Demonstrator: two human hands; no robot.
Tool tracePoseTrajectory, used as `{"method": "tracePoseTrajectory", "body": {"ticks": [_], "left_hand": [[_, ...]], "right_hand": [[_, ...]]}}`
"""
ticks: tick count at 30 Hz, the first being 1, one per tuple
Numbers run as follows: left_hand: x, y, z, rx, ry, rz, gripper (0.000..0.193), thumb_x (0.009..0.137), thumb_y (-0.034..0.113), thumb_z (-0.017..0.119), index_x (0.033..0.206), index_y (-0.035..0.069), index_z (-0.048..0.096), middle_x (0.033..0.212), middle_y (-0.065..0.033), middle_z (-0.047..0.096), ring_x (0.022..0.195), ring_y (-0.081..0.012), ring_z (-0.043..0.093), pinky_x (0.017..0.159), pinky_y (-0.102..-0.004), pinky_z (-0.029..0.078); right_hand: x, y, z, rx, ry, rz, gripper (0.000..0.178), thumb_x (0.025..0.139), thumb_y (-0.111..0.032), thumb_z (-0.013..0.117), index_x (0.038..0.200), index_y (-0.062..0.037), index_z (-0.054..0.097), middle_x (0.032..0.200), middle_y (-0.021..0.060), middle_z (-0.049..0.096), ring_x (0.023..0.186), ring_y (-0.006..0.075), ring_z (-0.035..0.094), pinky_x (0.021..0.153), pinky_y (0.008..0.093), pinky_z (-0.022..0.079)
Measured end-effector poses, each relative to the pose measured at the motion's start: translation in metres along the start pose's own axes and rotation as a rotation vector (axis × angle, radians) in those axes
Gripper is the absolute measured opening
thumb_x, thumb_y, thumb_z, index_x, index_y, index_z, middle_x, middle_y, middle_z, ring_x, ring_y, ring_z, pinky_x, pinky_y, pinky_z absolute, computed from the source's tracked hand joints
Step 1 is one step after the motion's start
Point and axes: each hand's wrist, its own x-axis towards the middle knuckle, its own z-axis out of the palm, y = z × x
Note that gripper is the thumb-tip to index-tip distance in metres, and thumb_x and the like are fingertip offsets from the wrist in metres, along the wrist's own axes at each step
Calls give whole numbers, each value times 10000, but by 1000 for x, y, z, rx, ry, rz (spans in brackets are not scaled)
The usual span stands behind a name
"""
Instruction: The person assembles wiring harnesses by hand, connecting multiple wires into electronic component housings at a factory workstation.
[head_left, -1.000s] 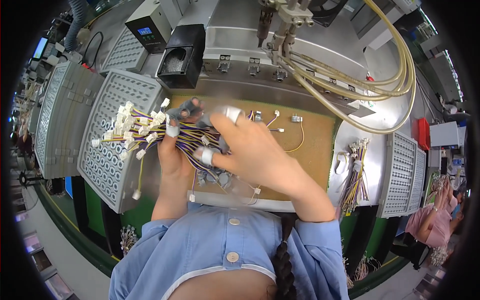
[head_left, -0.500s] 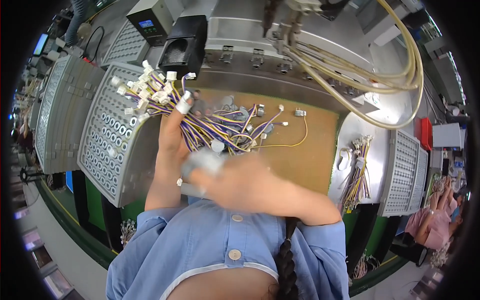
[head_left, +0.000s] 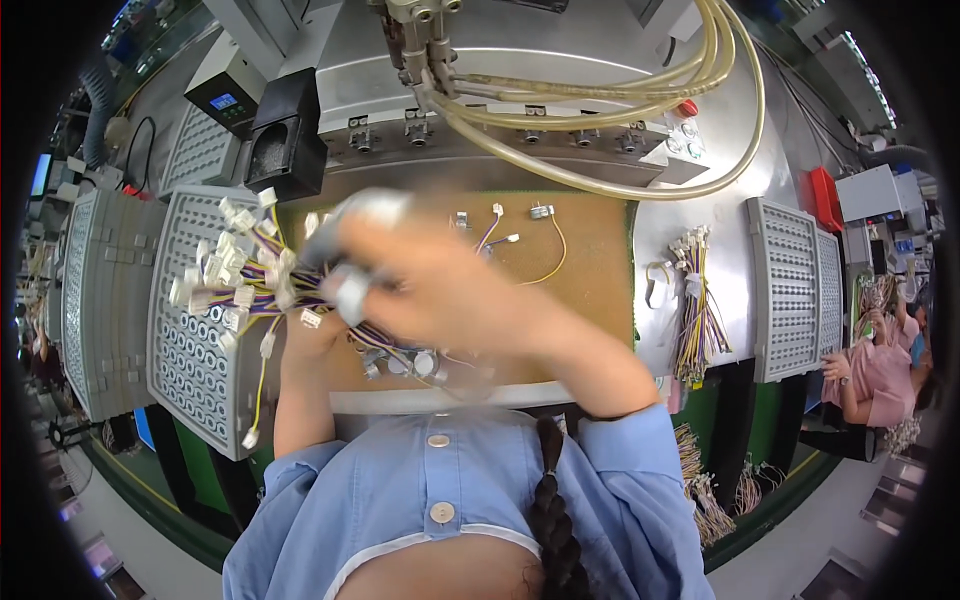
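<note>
My left hand (head_left: pixel 308 342) is closed round a bundle of purple, yellow and white wires (head_left: pixel 262 290). White plug connectors (head_left: pixel 215 268) fan out from the bundle at the left. My right hand (head_left: pixel 440 275) crosses over the bundle, smeared by motion, with grey and white coverings on its fingers. Whether it holds anything I cannot make out. Small round metal parts (head_left: pixel 425 362) on the wires' other ends show below my right hand. One wired metal part (head_left: pixel 541 211) lies apart on the brown work mat (head_left: pixel 590 290).
Grey trays with round pockets (head_left: pixel 190 375) stand at the left, and another tray (head_left: pixel 795 290) at the right. A tied wire bundle (head_left: pixel 695 300) lies on the metal table. Yellowish hoses (head_left: pixel 600 190) arch over the back. A black box (head_left: pixel 285 150) stands back left. A person in pink (head_left: pixel 880 360) works at right.
My right hand has moved up and left from near my body to over the wires. The bundle in my left hand has shifted down and left. The whole view has shifted too.
</note>
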Motion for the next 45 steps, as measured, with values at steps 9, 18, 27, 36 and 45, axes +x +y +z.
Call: {"method": "tracePoseTrajectory", "body": {"ticks": [9, 18, 27, 36, 45], "left_hand": [[3, 15, 33, -211, 412, 78, 249, 853, 82, 528, 1090, 37, 467, 1007, -77, 536, 959, -171, 534, 822, -344, 477], [-10, 63, 5, -278, 336, 212, 303, 867, 231, 524, 1103, 57, 451, 912, -29, 536, 937, -181, 487, 989, -390, 279], [-11, 28, -9, -258, 311, 110, 321, 838, 140, 574, 1099, -14, 470, 899, -85, 533, 815, -202, 554, 881, -425, 433], [-13, 16, 2, -379, 76, 19, 389, 855, 310, 507, 1100, 10, 470, 1141, -195, 484, 1065, -350, 482, 895, -472, 435], [-7, 33, -9, -391, 416, -18, 240, 846, 147, 559, 1060, 49, 509, 744, -40, 539, 851, -204, 562, 792, -322, 444]], "right_hand": [[-78, 79, -31, -935, -60, -27, 289, 726, -103, 600, 1007, -69, 542, 832, 131, 604, 800, 306, 602, 698, 404, 479], [-73, 51, -120, -935, -268, 410, 277, 772, -76, 507, 1044, -28, 535, 795, 151, 578, 699, 298, 576, 658, 383, 455], [-26, 10, -112, 418, -274, 799, 277, 891, -163, 395, 1111, -33, 503, 775, 16, 571, 566, 47, 538, 435, 158, 424], [20, -13, -46, 533, -435, 605, 369, 849, -94, 418, 1215, -64, 458, 845, 23, 609, 595, 61, 583, 389, 150, 426], [-37, 10, -85, 635, 5, 473, 412, 851, -97, 520, 1239, 2, 423, 960, 147, 602, 709, 131, 609, 498, 233, 509]]}}
